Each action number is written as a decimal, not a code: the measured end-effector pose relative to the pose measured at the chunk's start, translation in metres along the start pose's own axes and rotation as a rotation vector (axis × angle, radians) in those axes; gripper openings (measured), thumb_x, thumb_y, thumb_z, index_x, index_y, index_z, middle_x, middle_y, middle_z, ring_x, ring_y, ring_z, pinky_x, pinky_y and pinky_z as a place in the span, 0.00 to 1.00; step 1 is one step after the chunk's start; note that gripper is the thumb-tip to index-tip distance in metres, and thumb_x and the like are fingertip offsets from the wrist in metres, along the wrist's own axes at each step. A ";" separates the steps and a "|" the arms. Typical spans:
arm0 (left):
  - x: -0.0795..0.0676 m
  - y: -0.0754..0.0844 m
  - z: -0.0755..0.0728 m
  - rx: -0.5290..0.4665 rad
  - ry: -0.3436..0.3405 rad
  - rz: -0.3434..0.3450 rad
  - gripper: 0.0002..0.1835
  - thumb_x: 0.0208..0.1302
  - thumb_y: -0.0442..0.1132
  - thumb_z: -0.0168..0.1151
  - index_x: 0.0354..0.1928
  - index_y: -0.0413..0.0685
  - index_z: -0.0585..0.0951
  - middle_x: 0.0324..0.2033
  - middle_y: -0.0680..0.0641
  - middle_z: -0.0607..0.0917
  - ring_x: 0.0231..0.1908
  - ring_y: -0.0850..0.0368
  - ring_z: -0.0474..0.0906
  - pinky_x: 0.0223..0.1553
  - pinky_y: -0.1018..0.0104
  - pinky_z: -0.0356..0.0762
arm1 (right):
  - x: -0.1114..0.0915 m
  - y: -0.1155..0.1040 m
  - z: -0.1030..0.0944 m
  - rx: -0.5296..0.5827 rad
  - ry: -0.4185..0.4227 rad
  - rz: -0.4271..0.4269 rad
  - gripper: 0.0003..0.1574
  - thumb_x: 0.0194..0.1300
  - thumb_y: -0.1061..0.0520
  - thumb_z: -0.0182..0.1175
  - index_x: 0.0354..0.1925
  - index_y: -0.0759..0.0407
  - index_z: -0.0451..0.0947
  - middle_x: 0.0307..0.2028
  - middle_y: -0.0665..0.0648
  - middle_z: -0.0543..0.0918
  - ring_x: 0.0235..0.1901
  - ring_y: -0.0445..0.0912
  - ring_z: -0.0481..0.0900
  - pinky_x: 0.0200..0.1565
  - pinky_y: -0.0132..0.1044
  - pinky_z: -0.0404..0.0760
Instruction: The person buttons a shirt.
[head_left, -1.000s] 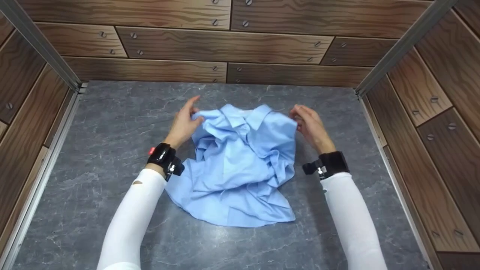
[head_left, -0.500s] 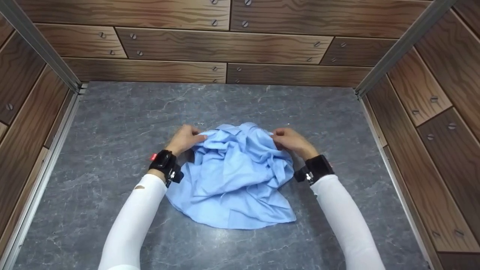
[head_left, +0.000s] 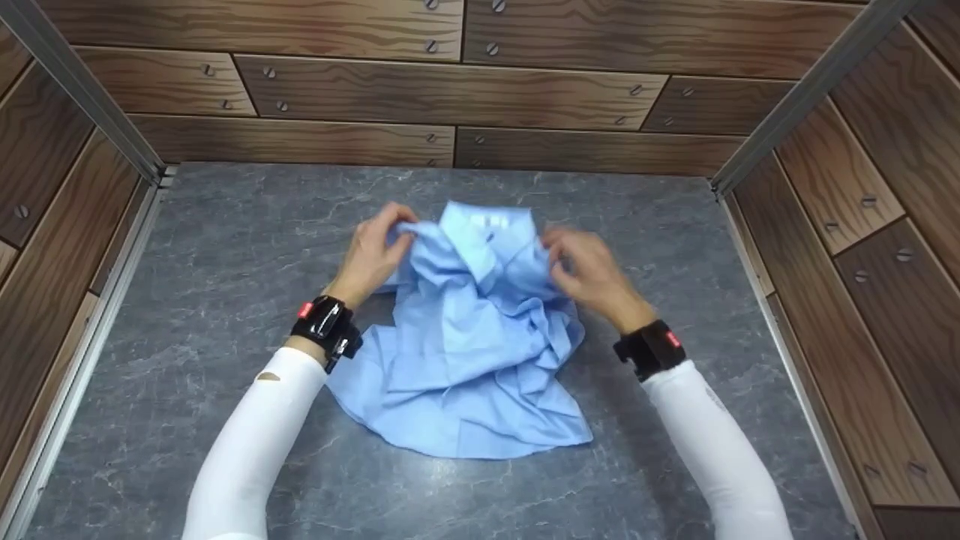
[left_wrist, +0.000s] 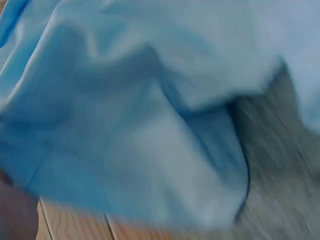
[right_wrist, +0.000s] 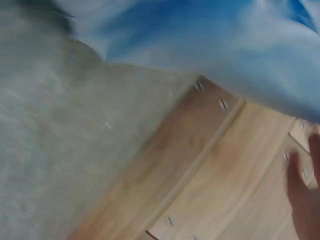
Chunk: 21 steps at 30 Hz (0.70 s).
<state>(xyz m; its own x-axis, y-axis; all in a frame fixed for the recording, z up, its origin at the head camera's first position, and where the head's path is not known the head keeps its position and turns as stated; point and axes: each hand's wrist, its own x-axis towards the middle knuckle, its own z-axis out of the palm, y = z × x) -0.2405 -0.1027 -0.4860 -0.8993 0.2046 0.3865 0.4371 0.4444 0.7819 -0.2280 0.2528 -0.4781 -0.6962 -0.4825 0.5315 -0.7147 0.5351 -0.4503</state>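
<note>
A light blue collared shirt [head_left: 480, 330] lies rumpled in the middle of the grey surface, its collar at the far end and its curved hem toward me. My left hand [head_left: 371, 251] pinches the cloth at the shirt's left shoulder between thumb and fingers. At the opposite shoulder my right hand [head_left: 592, 270], blurred by motion, holds the fabric with its fingertips beside the collar. The left wrist view is mostly filled by raised folds of the shirt [left_wrist: 125, 125]. In the right wrist view, the right hand's thumb and finger [right_wrist: 296, 175] show just below the shirt's edge.
The grey marbled tabletop [head_left: 225, 247] surrounds the shirt. Wood-patterned panels [head_left: 450, 90] form the back wall, and similar panels [head_left: 892, 300] stand at both sides. Metal rails [head_left: 810, 97] run up the back corners.
The shirt's upper part and both hands first came toward me and dipped, then rose away again. The collar now stands up more upright, while the hem has stayed in place.
</note>
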 end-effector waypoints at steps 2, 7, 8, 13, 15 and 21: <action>-0.010 -0.011 0.001 0.015 -0.196 -0.040 0.19 0.62 0.32 0.61 0.55 0.51 0.74 0.46 0.47 0.86 0.41 0.56 0.82 0.43 0.58 0.80 | -0.013 0.002 0.006 0.098 -0.246 0.088 0.09 0.52 0.65 0.62 0.32 0.53 0.75 0.44 0.52 0.84 0.48 0.47 0.81 0.53 0.42 0.77; -0.036 -0.039 0.005 0.106 -0.513 -0.201 0.38 0.61 0.44 0.65 0.71 0.55 0.60 0.54 0.43 0.83 0.51 0.51 0.81 0.51 0.53 0.77 | -0.034 0.003 0.017 0.420 -0.574 0.504 0.17 0.71 0.45 0.53 0.50 0.53 0.74 0.45 0.55 0.84 0.46 0.48 0.82 0.48 0.44 0.79; -0.039 -0.043 0.006 0.120 -0.531 -0.222 0.39 0.61 0.47 0.65 0.72 0.55 0.59 0.55 0.43 0.82 0.52 0.51 0.80 0.54 0.54 0.76 | -0.035 0.003 0.018 0.471 -0.560 0.584 0.22 0.73 0.43 0.49 0.55 0.55 0.71 0.46 0.59 0.84 0.45 0.51 0.83 0.46 0.46 0.81; -0.047 -0.054 0.003 0.158 -0.491 -0.241 0.34 0.61 0.45 0.57 0.71 0.52 0.64 0.49 0.48 0.82 0.45 0.54 0.78 0.50 0.57 0.73 | -0.026 -0.002 0.020 0.408 -0.392 0.775 0.40 0.74 0.47 0.48 0.75 0.56 0.45 0.39 0.70 0.84 0.31 0.57 0.85 0.30 0.51 0.83; -0.049 -0.056 0.000 0.223 -0.463 -0.216 0.32 0.59 0.43 0.57 0.68 0.53 0.69 0.46 0.49 0.78 0.45 0.52 0.72 0.50 0.56 0.67 | -0.024 -0.001 0.024 0.231 -0.375 0.746 0.41 0.72 0.48 0.53 0.74 0.58 0.50 0.35 0.66 0.85 0.28 0.54 0.84 0.30 0.49 0.82; -0.055 -0.065 -0.010 0.316 -0.317 -0.090 0.13 0.63 0.41 0.63 0.48 0.51 0.85 0.53 0.44 0.77 0.54 0.45 0.72 0.53 0.48 0.61 | -0.024 0.012 0.025 -0.186 -0.172 0.585 0.14 0.64 0.50 0.61 0.40 0.58 0.85 0.28 0.56 0.85 0.26 0.49 0.79 0.33 0.43 0.76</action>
<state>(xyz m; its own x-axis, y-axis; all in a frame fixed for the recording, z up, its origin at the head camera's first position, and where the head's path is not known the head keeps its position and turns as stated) -0.2195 -0.1516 -0.5535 -0.9142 0.3881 0.1167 0.3765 0.7068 0.5989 -0.2217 0.2532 -0.5141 -0.9798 -0.1700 0.1052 -0.1998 0.8482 -0.4906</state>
